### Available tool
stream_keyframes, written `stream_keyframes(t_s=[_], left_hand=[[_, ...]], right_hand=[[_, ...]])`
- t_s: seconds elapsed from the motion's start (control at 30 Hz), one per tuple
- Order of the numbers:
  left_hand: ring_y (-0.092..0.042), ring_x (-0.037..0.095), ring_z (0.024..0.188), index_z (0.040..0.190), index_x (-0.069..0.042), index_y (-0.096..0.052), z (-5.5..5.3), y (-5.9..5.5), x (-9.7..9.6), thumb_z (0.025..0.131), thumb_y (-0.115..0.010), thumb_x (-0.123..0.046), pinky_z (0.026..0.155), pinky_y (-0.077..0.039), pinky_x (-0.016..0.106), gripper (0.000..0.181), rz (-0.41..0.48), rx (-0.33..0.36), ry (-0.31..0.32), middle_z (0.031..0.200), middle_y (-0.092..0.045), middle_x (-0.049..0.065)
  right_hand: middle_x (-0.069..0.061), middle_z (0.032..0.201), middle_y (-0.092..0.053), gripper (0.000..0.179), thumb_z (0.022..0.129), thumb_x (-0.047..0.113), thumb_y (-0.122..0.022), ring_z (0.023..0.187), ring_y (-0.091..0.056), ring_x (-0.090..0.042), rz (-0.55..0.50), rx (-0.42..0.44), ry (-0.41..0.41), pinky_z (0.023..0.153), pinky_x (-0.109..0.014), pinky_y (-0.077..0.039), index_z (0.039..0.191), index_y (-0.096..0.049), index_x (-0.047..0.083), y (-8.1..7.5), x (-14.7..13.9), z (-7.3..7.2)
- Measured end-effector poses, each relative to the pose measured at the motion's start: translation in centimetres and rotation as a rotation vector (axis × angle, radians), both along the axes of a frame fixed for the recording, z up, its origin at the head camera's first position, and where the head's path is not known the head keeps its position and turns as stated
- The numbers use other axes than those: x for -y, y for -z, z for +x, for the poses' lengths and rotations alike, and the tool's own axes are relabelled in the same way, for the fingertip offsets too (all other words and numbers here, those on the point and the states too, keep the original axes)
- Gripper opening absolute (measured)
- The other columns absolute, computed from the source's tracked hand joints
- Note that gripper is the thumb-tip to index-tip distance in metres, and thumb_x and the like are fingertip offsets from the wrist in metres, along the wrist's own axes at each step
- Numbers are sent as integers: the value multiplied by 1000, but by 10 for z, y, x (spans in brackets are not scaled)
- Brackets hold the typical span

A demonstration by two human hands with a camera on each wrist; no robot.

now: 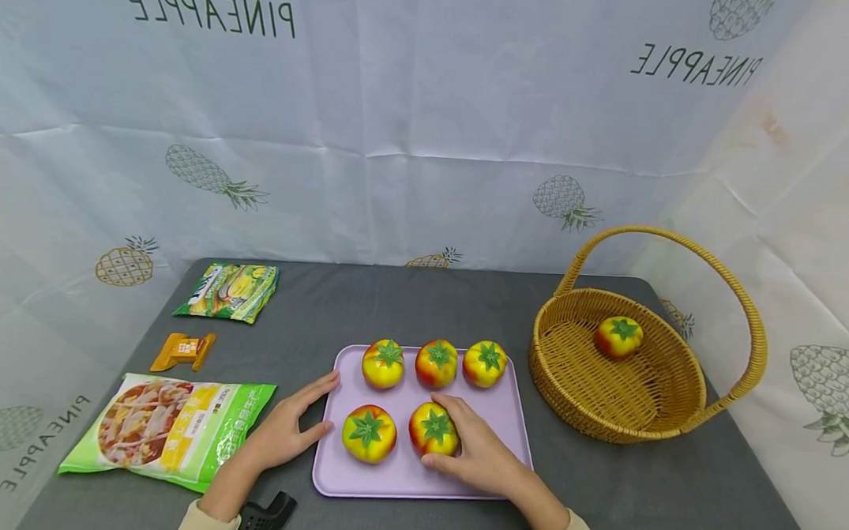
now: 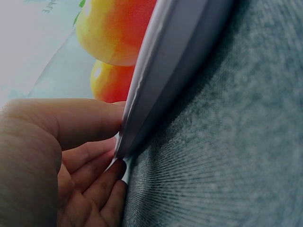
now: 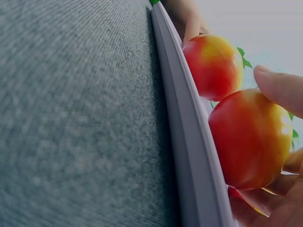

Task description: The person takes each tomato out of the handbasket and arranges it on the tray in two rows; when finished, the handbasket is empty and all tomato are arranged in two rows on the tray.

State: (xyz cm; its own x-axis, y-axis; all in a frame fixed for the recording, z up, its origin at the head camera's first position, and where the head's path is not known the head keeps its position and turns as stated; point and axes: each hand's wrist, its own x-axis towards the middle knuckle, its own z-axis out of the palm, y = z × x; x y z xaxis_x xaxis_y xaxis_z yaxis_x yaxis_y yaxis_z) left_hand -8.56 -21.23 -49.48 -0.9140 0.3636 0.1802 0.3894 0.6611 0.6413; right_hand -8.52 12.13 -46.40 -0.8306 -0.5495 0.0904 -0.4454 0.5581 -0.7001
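A lilac tray (image 1: 415,486) holds several red-and-yellow tomatoes with green star-shaped tops. My right hand (image 1: 483,453) grips the front right tomato (image 1: 434,429), thumb on the near side and fingers round the far side. In the right wrist view, this tomato (image 3: 251,142) sits between the thumb and fingers, close to the tray rim. Beside it on the tray lies the front left tomato (image 1: 370,434). At the tray's left edge, my left hand (image 1: 285,429) touches the rim with thumb and fingertips, its fingers fairly straight.
To the right stands a wicker basket (image 1: 551,373) with a tall handle and one tomato (image 1: 619,337) inside. On the left lie a green food bag (image 1: 175,428), a small orange packet (image 1: 182,352) and a green-yellow packet (image 1: 231,291). Grey cloth (image 1: 395,295) covers the table.
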Motion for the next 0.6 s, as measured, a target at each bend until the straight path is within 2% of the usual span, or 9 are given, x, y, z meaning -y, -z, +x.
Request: stream_keyframes(t_s=[0.6], left_hand=[[-42, 30, 133, 141, -10, -46, 1, 0, -1, 88, -66, -28, 103, -37, 50, 60, 2, -8, -3, 149, -41, 4]], right_hand=[[-8, 138, -49, 80, 81, 49, -69, 123, -49, -19, 21, 0, -57, 104, -45, -40, 141, -38, 6, 0, -1, 1]])
